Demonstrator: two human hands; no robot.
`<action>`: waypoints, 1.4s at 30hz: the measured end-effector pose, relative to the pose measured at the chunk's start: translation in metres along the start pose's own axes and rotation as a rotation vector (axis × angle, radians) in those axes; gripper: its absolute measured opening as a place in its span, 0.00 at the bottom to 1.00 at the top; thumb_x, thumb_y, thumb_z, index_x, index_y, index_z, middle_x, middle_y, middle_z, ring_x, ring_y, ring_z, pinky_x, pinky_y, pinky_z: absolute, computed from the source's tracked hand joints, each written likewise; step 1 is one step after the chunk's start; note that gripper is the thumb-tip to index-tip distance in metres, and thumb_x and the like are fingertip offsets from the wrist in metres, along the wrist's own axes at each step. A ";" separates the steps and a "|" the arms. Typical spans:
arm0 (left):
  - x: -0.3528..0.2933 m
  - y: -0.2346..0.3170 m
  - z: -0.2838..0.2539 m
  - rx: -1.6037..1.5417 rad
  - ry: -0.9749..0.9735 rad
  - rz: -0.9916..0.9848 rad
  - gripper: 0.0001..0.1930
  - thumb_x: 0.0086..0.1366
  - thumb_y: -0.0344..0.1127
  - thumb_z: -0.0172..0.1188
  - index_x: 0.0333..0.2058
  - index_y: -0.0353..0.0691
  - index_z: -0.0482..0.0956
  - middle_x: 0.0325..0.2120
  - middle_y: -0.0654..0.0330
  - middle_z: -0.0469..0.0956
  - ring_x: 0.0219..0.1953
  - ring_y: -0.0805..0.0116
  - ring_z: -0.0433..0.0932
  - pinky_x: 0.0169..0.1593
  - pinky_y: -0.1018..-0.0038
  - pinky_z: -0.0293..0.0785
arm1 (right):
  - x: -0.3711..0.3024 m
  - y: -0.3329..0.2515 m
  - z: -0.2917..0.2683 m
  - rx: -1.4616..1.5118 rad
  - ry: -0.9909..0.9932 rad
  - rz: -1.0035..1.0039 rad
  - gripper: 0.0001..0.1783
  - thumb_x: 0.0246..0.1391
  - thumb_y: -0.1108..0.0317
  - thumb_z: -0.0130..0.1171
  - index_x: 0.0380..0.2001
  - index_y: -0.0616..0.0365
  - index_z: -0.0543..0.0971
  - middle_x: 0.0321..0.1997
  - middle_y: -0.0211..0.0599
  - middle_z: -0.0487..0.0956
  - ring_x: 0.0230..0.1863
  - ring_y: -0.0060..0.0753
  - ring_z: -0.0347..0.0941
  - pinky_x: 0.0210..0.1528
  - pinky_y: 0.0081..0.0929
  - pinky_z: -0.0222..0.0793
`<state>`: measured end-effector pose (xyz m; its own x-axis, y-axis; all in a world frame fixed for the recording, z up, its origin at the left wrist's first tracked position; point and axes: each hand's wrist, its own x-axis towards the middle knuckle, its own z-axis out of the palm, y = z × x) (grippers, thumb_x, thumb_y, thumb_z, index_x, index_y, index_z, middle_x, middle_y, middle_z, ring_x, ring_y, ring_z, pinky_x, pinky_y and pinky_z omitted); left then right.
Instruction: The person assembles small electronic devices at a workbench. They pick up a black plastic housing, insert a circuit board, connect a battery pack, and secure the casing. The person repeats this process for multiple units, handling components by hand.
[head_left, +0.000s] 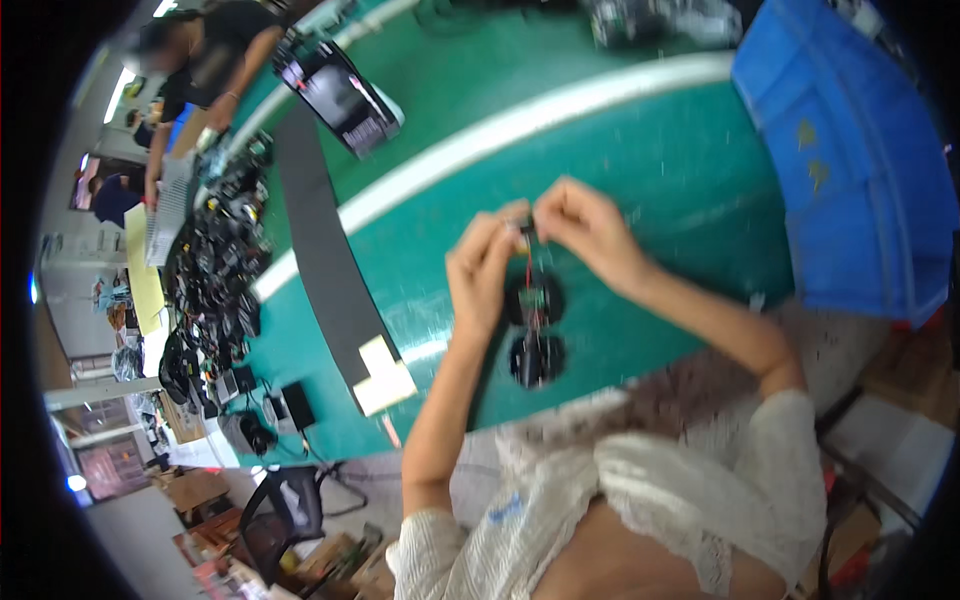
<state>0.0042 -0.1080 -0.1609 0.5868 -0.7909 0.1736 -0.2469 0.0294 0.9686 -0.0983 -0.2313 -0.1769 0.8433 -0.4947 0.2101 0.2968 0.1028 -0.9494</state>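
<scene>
On the green table, a black device with paired round lobes and a small green circuit board (pixel 535 300) lies just in front of me. Thin red and yellow wires (pixel 528 265) rise from it toward a small dark part (pixel 527 225) between my hands. My left hand (pixel 478 270) is closed, its thumb and fingertips pinching that part. Close on the other side, my right hand (pixel 592 228) is also closed, its fingertips pressed together at the part's edge. What the right fingertips grip is too small and blurred to make out.
A blue bin (pixel 850 170) stands at the right. Left of my hands lies a long dark grey strip (pixel 325 240) with cream paper pieces (pixel 383 378). Beyond it are a heap of black wired devices (pixel 215 270) and a propped phone-like screen (pixel 340 95). A co-worker (pixel 215 60) works at far left.
</scene>
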 end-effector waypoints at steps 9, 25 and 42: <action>0.001 -0.015 0.008 -0.319 -0.057 -0.008 0.21 0.69 0.40 0.39 0.51 0.29 0.68 0.32 0.63 0.71 0.34 0.79 0.66 0.41 0.81 0.62 | -0.003 -0.004 0.011 0.085 -0.072 0.038 0.03 0.57 0.75 0.48 0.31 0.62 0.66 0.31 0.31 0.70 0.36 0.18 0.68 0.40 0.18 0.66; -0.014 0.002 0.008 0.191 0.013 -0.007 0.11 0.67 0.32 0.43 0.45 0.35 0.64 0.30 0.51 0.74 0.32 0.62 0.75 0.36 0.72 0.69 | -0.006 0.009 0.012 -0.148 -0.012 0.011 0.04 0.55 0.73 0.51 0.33 0.63 0.70 0.28 0.30 0.73 0.31 0.18 0.69 0.35 0.18 0.65; -0.011 0.007 0.006 -0.336 -0.141 -0.101 0.16 0.63 0.20 0.45 0.50 0.32 0.58 0.40 0.48 0.73 0.41 0.66 0.76 0.45 0.75 0.75 | -0.004 -0.013 0.003 -0.275 -0.051 -0.187 0.09 0.52 0.77 0.53 0.38 0.64 0.69 0.28 0.31 0.72 0.28 0.19 0.66 0.34 0.19 0.63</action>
<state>-0.0081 -0.1027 -0.1567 0.4780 -0.8755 0.0707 0.0873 0.1274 0.9880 -0.1044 -0.2275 -0.1646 0.8088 -0.4388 0.3915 0.3223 -0.2261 -0.9192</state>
